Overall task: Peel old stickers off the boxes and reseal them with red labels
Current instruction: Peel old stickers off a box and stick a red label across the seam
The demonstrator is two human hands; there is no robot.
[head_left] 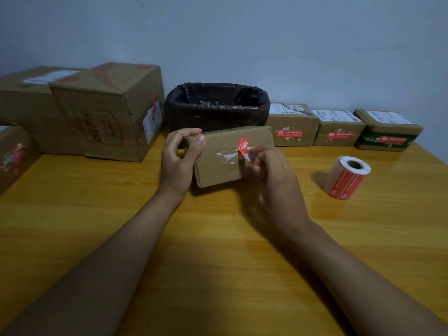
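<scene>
A small brown cardboard box (pixel 218 170) stands tilted on the wooden table (pixel 97 214) in the middle. My left hand (pixel 178 161) grips its left end, thumb on the top edge. My right hand (pixel 274 173) pinches a red sticker (pixel 243 144) that stands half lifted off the box's front face. White torn paper residue (pixel 228 155) runs across that face to the left of the sticker. A roll of red labels (pixel 345 178) lies on its side to the right.
A bin lined with a black bag (pixel 218 105) sits behind the box. Three small boxes with red labels (pixel 292 127) (pixel 339 130) (pixel 388 132) line the back right. Large cartons (pixel 106 112) stand at the back left, another box (pixel 13 154) at the left edge.
</scene>
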